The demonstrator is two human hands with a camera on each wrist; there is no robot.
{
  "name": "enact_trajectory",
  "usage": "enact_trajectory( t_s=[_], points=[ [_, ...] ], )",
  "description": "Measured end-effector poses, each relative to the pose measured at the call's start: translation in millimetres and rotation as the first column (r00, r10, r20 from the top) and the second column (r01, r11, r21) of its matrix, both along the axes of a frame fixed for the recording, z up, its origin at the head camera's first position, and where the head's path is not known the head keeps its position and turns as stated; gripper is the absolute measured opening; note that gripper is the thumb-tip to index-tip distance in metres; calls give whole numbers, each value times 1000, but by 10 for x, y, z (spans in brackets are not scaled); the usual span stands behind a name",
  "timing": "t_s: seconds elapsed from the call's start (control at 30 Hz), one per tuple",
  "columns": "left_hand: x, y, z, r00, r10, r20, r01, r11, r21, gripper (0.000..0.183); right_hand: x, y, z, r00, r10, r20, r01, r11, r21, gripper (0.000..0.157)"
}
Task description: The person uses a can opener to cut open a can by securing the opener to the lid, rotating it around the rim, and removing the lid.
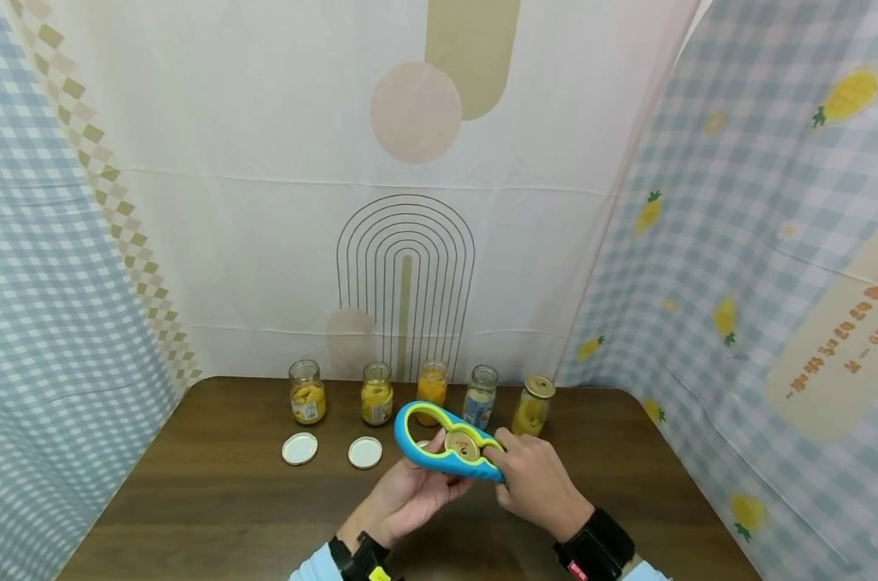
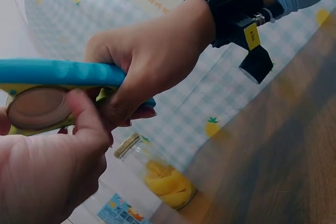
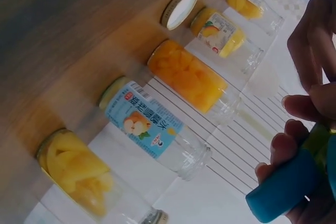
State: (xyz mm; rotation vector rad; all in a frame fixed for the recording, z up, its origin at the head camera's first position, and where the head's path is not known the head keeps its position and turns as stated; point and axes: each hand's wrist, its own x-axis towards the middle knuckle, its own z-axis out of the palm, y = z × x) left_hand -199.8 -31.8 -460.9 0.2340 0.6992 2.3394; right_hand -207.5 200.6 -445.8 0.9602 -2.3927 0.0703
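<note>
A blue and yellow-green jar opener (image 1: 410,448) is held up over the table between both hands. A gold jar lid (image 1: 461,445) sits within its scalloped opening, also seen as a round lid (image 2: 39,107) in the left wrist view. My left hand (image 1: 417,492) pinches the lid, thumb on top and fingers beneath. My right hand (image 1: 537,480) grips the right end of the opener. Behind the hands stands a capped jar (image 1: 530,407) of yellow fruit with a gold lid. Left of it, a jar with a blue label (image 1: 480,397) has no lid on it.
Further left along the back stand open jars: one of orange fruit (image 1: 432,383), two of yellow fruit (image 1: 377,395). Before them lie loose lids, white side up, including the leftmost lid (image 1: 299,449) and another lid (image 1: 365,453). Cloth (image 1: 265,242) hangs behind the brown table (image 1: 192,492).
</note>
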Motion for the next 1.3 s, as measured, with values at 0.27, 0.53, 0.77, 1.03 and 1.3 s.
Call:
enact_trajectory(
  t_s=[0.27,0.53,0.77,1.03,1.3],
  points=[
    [-28,61,-48,999,-31,-12,32,999,13,26,12,61,-71,1000,-26,13,26,1000,0,30],
    [-23,118,-77,1000,-10,-19,9,999,-34,26,42,106,-103,999,-34,17,35,999,-24,29],
    [3,172,-69,998,42,-36,-46,991,-123,27,70,152,-177,999,-32,5,32,997,-75,33],
    [-20,172,-39,991,121,-52,-129,971,-201,23,49,247,-175,998,-49,-36,44,992,-120,27],
    [-85,-35,-12,962,234,-142,-268,909,-318,50,-24,480,-76,987,-154,-44,143,971,-189,35]
  ],
)
